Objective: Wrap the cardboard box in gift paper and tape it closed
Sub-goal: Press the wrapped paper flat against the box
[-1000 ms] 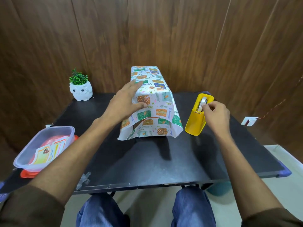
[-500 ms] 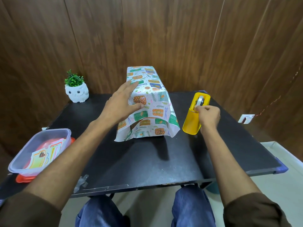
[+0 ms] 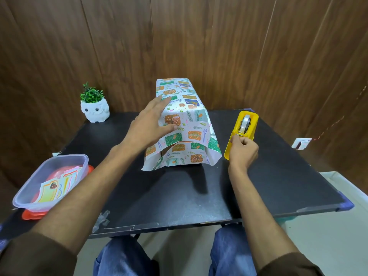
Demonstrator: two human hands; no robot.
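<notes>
Black table point(image 3: 179, 196), wood wall point(image 3: 199, 36), left hand point(image 3: 147, 126) flat on paper point(image 3: 191, 124), right hand point(image 3: 243, 152) pinching tape point(image 3: 246, 120)

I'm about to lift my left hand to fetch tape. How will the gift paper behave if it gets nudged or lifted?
Probably floppy and light: the gift paper flares at its near end and droops toward the table. It could spring open or slide, since only the left hand presses it down and I see nothing fastening it.
</notes>
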